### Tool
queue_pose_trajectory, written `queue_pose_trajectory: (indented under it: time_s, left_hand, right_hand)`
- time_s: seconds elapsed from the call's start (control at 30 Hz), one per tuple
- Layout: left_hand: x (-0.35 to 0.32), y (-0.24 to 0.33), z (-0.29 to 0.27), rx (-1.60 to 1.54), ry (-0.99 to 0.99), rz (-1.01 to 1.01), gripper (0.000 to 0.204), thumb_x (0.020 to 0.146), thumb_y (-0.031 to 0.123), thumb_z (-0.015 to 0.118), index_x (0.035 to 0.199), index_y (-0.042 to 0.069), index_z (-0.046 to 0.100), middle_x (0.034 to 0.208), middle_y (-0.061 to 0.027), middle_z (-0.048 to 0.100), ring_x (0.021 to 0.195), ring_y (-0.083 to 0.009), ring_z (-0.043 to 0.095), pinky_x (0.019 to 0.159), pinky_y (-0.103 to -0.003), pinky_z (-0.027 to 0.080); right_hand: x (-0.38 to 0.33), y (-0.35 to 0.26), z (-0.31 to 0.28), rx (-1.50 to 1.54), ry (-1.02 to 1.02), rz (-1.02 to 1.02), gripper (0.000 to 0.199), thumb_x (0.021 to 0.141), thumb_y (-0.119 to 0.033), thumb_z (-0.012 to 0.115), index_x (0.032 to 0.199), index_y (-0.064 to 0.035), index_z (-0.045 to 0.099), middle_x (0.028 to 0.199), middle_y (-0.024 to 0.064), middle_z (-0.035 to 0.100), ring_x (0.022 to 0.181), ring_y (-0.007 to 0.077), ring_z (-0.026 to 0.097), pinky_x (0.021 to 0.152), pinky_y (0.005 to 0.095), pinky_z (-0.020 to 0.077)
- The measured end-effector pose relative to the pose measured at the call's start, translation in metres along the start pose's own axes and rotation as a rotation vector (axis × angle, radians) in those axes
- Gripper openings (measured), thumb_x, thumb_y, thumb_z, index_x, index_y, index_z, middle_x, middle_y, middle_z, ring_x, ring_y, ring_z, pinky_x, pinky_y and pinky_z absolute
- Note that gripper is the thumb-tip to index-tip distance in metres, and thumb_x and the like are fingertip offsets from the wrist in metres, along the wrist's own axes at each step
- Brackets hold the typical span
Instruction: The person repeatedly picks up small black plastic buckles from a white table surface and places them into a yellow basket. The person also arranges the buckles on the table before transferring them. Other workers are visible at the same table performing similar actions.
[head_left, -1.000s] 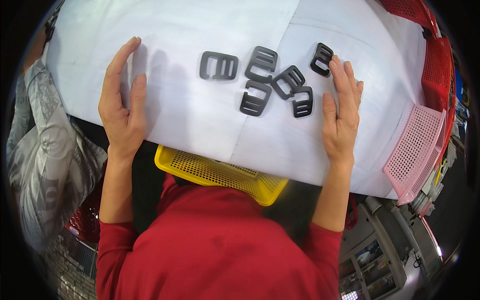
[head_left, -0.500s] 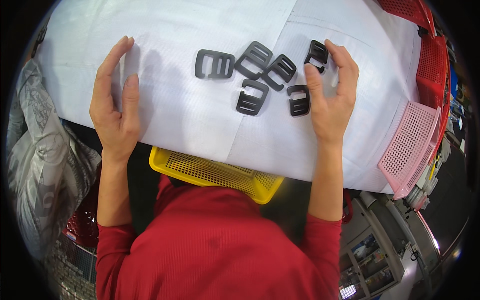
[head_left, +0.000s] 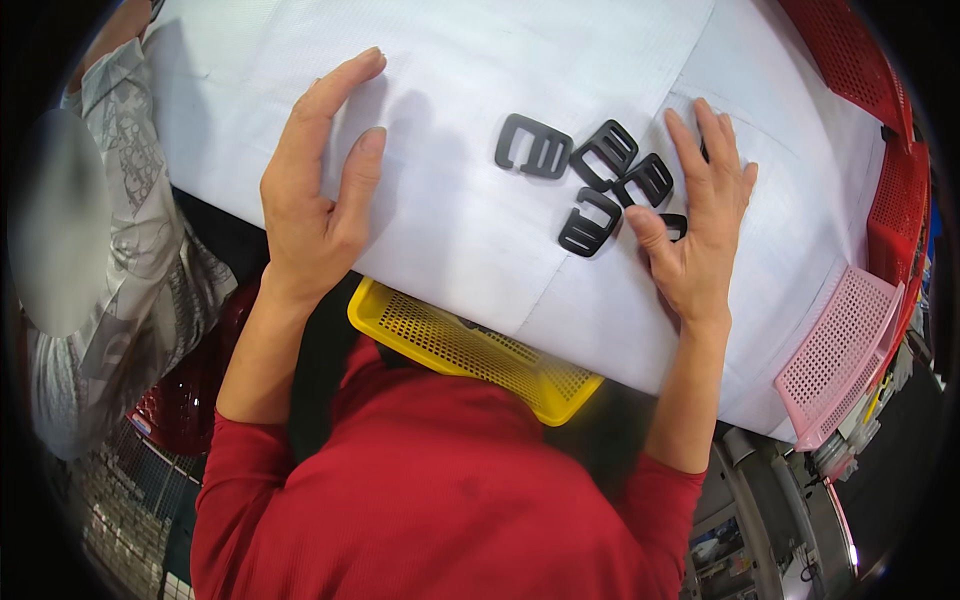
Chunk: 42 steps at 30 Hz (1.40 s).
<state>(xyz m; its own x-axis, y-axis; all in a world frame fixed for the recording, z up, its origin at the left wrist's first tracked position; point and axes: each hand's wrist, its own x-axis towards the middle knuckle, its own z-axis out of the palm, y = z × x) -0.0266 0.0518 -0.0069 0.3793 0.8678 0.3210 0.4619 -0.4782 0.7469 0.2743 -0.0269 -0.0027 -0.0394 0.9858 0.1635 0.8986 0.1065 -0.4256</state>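
White sheet [head_left: 480, 240], leftmost black buckle [head_left: 533, 147] lengthwise left-right, flat.

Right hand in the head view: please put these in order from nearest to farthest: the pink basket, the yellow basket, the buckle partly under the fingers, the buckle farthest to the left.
From the right hand:
1. Buckle partly under the fingers, touching the hand, beside the thumb.
2. Leftmost buckle, on the white sheet, to the hand's left.
3 and 4. Yellow basket, below the table edge to the left, and pink basket, lower right: too close to call.

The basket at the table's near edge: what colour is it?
Yellow basket, head view.
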Motion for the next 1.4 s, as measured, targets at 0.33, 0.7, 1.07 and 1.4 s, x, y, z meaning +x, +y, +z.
queue_pose_trajectory:
  time_s: [0.33,0.7,1.07,1.4]
  left_hand:
    - [0.0,0.0,-0.001,0.031,0.003,-0.008,0.042,0.088,-0.002,0.059,0.13,0.0,0.055,0.125,-0.0166,0.063,0.116,-0.0297,0.061,0.102,-0.038,0.044]
    - [-0.004,0.001,0.0,0.052,0.003,-0.031,0.04,0.086,-0.005,0.057,0.126,0.001,0.058,0.121,-0.0175,0.064,0.116,-0.0329,0.06,0.106,-0.041,0.041]
    - [0.096,-0.024,-0.006,0.051,0.083,0.136,0.033,0.089,0.0,0.058,0.121,0.003,0.063,0.124,-0.0165,0.062,0.118,-0.0333,0.058,0.102,-0.038,0.044]
    - [0.291,-0.151,0.014,0.504,0.415,-0.398,0.054,0.092,0.059,0.049,0.129,0.023,0.063,0.149,-0.0129,0.041,0.142,-0.0375,0.028,0.107,-0.076,0.004]
  right_hand:
    - [0.028,-0.032,0.011,-0.109,-0.253,-0.276,0.069,0.073,-0.08,0.055,0.126,-0.0356,0.065,0.151,0.0066,0.04,0.144,0.0356,0.027,0.112,0.0698,0.0048]
    - [-0.038,-0.056,0.002,0.223,-0.374,-0.369,0.058,0.08,-0.049,0.07,0.133,-0.0287,0.058,0.146,0.008,0.046,0.138,0.0311,0.041,0.105,0.059,0.0331]
    - [-0.1,-0.077,-0.012,0.395,-0.388,-0.468,0.03,0.086,-0.024,0.071,0.114,-0.0126,0.069,0.124,0.0051,0.064,0.119,0.0231,0.058,0.109,0.0484,0.0366]
    - [-0.073,-0.074,-0.002,0.743,-0.344,-0.336,0.027,0.084,-0.008,0.071,0.11,-0.009,0.07,0.098,0.005,0.072,0.086,0.0197,0.07,0.079,0.0323,0.0561]
